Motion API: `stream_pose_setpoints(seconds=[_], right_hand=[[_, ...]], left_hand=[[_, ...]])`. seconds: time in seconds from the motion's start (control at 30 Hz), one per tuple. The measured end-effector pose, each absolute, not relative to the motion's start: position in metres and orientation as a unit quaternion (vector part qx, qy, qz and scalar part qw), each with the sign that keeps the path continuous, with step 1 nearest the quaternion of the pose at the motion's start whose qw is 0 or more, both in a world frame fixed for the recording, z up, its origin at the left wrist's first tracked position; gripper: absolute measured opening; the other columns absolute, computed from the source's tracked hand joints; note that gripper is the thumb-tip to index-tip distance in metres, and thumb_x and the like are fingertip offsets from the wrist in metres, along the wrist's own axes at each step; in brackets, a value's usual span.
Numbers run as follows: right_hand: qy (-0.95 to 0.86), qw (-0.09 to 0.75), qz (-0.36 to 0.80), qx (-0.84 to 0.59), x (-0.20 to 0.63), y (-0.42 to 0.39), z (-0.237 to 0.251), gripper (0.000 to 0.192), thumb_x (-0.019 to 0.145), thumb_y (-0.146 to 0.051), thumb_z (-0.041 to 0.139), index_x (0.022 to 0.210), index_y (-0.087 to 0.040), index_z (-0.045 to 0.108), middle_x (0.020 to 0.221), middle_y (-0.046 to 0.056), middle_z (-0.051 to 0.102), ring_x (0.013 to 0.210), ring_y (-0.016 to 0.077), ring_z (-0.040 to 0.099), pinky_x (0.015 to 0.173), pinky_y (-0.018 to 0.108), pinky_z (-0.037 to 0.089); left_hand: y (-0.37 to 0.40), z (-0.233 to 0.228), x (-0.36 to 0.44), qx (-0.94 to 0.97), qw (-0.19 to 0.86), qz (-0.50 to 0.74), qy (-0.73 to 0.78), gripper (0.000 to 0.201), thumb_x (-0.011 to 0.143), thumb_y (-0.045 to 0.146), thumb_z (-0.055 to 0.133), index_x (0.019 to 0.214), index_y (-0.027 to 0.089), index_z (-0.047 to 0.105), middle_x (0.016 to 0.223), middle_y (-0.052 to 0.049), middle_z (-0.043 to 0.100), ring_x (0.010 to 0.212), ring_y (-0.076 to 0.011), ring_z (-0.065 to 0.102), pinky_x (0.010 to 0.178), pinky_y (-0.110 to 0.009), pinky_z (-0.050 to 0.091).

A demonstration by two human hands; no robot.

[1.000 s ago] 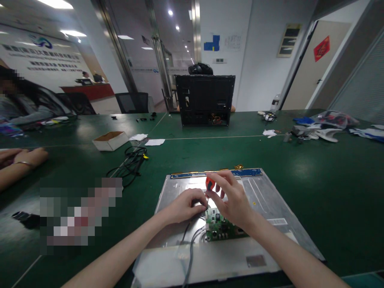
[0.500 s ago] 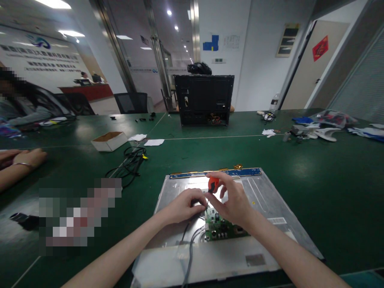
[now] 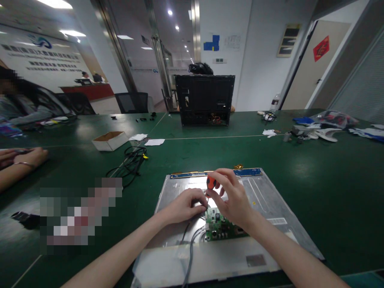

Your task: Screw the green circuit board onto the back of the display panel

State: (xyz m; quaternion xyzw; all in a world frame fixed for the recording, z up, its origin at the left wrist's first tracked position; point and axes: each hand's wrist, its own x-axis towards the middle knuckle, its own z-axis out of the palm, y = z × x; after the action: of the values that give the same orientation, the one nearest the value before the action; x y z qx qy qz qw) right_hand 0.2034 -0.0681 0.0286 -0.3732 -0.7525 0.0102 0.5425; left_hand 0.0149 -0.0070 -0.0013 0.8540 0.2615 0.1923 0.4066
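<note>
Between the fingers of my right hand [image 3: 233, 197] is a screwdriver [image 3: 211, 183] with an orange and black handle, held upright with its shaft pointing down. Its tip meets the upper left corner of a green circuit board [image 3: 220, 228]. My left hand [image 3: 187, 205] is closed by that corner, thumb and fingers pinched near the shaft; whatever lies between them is hidden. The board sits on the metal back of a flat display panel [image 3: 261, 212], with a blue strip board [image 3: 249, 172] along its far edge. Grey cables [image 3: 191, 256] run from the board toward me.
A black monitor housing [image 3: 205, 100] stands at the back. Left of the panel lie a coiled black cable [image 3: 130, 162], an open white box [image 3: 110, 141] and paper [image 3: 154, 142]. Another person's hand [image 3: 33, 158] rests at far left. Plastic bags [image 3: 334, 119] lie at the right.
The screwdriver handle has turned slightly, and the fingers of my right hand have shifted around it. My left hand stays in place.
</note>
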Motion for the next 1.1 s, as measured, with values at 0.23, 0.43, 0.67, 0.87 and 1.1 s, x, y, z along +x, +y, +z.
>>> stream_pose_setpoints(seconds=[0.23,0.43,0.67,0.87,1.1], right_hand=[[-0.77,0.537,0.032,-0.343,0.2051,-0.0677,0.0299,0.049,0.093,-0.011,0.049,0.139,-0.024,0.038,0.122,0.012,0.06,0.078,0.0152,0.063,0.057,0.027,0.055],[-0.768,0.563,0.021,-0.305,0.2054,-0.0653,0.029,0.042,0.092,-0.018,0.061,0.129,-0.024,0.042,0.115,0.01,0.067,0.075,0.0138,0.065,0.054,0.024,0.053],[-0.745,0.581,0.009,-0.328,0.2028,-0.0671,0.0279,0.043,0.09,-0.017,0.059,0.128,-0.023,0.041,0.106,0.008,0.068,0.07,0.0131,0.063,0.05,0.022,0.052],[-0.75,0.573,0.033,-0.33,0.2035,-0.0677,0.0278,0.046,0.09,-0.015,0.057,0.131,-0.023,0.039,0.109,0.009,0.064,0.072,0.014,0.061,0.05,0.024,0.051],[-0.767,0.558,0.061,-0.312,0.2057,-0.0658,0.0265,0.044,0.092,-0.011,0.051,0.133,-0.024,0.039,0.111,0.009,0.057,0.086,0.0169,0.059,0.053,0.024,0.051]], left_hand=[[-0.0064,-0.0021,0.0146,0.858,0.403,0.192,0.253,0.006,0.081,0.015,0.062,0.082,0.017,0.068,0.082,-0.002,0.067,0.079,-0.0185,0.06,0.076,-0.029,0.046],[-0.0052,-0.0039,0.0134,0.856,0.401,0.195,0.263,0.007,0.08,0.014,0.063,0.085,0.017,0.068,0.087,-0.002,0.069,0.083,-0.0194,0.062,0.081,-0.031,0.047],[-0.0069,-0.0029,0.0147,0.852,0.408,0.2,0.261,0.005,0.081,0.015,0.062,0.083,0.017,0.067,0.082,-0.002,0.067,0.078,-0.018,0.059,0.074,-0.028,0.047],[-0.0077,0.0014,0.0157,0.855,0.408,0.182,0.261,0.007,0.083,0.016,0.061,0.083,0.017,0.068,0.082,-0.002,0.067,0.079,-0.0182,0.059,0.076,-0.029,0.047],[-0.008,0.0014,0.0154,0.854,0.409,0.191,0.26,0.008,0.08,0.013,0.061,0.084,0.017,0.068,0.082,-0.001,0.066,0.078,-0.0177,0.059,0.075,-0.028,0.047]])
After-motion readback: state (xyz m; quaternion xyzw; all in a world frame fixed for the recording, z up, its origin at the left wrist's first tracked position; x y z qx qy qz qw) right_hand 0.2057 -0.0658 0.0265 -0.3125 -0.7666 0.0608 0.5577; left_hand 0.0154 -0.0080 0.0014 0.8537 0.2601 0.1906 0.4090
